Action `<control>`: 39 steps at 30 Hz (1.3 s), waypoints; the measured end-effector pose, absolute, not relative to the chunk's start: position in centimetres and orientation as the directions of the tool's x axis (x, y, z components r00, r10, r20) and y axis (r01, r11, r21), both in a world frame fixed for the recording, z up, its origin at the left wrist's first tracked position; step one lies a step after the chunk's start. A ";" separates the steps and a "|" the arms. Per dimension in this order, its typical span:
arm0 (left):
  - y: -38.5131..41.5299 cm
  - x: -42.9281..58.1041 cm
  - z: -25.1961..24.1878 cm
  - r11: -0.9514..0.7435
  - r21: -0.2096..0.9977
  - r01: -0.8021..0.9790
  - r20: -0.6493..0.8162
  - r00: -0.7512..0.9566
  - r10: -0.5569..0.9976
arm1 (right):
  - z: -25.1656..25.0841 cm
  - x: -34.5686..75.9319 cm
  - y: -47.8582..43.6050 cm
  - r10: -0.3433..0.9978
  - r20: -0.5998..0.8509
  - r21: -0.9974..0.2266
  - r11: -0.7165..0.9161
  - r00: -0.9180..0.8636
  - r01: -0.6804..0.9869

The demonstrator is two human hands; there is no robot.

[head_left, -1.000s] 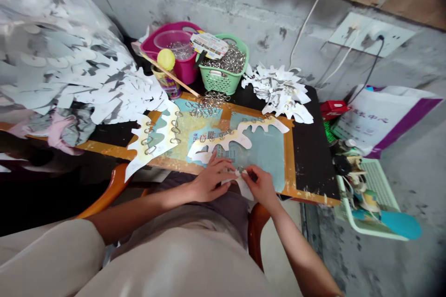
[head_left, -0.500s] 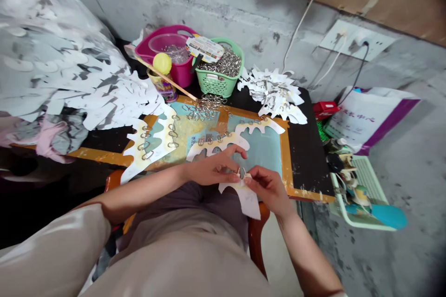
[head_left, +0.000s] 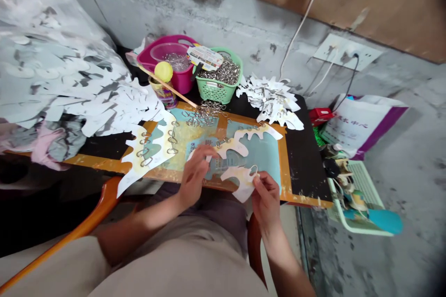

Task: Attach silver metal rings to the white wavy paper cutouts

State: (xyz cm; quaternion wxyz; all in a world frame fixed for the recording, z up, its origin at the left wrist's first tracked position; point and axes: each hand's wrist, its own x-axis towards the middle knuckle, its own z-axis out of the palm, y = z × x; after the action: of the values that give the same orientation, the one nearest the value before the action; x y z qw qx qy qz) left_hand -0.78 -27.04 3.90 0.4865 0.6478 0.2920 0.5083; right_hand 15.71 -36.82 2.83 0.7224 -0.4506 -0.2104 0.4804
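My right hand [head_left: 266,195] pinches one end of a white cut-out piece [head_left: 243,182] with a toothed edge and a yellowish tint. A metal ring [head_left: 254,170] stands up from that piece beside my thumb and finger. My left hand [head_left: 195,174] is apart from it, over the left part of a similar white strip [head_left: 237,146], its fingers loosely bent and spread, holding nothing that I can see. That strip lies on the table with several rings along it. More ringed white strips [head_left: 160,145] lie at the left, partly over the table edge.
Loose metal rings [head_left: 208,113] are heaped behind the strips. Behind them stand a green basket [head_left: 218,90] of rings, a pink basket [head_left: 183,81] and a can with a yellow top [head_left: 163,71]. White cut-outs [head_left: 273,100] pile up at right; a large bagful [head_left: 69,79] fills the left.
My left hand has let go of the white piece and moved left to above the ringed strip. My right hand keeps the piece, now raised and turned. The view has shifted slightly.
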 end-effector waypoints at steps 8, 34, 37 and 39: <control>-29.7 1.6 2.3 0.014 0.996 -0.088 0.040 0.579 0.814 | 1.3 12.8 -36.9 0.879 0.003 -0.908 0.202 0.476 -0.367; -27.9 1.3 3.7 -0.444 0.892 0.082 0.258 0.716 0.649 | 4.7 17.6 -36.8 0.923 0.285 -0.916 0.183 0.259 0.358; -27.8 1.4 3.7 -0.509 0.856 0.090 0.300 0.716 0.631 | 4.5 17.9 -36.8 0.929 0.246 -0.946 0.169 0.276 0.276; -27.7 1.4 3.8 -0.513 0.852 0.099 0.294 0.721 0.628 | 4.5 17.9 -36.8 0.924 0.253 -0.947 0.177 0.285 0.269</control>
State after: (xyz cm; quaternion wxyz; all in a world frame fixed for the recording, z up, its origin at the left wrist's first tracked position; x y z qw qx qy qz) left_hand 1.40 -27.73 3.78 0.4403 0.8165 0.2225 0.3001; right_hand 17.87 -36.83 4.49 0.5621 -0.5717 -0.5219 0.2914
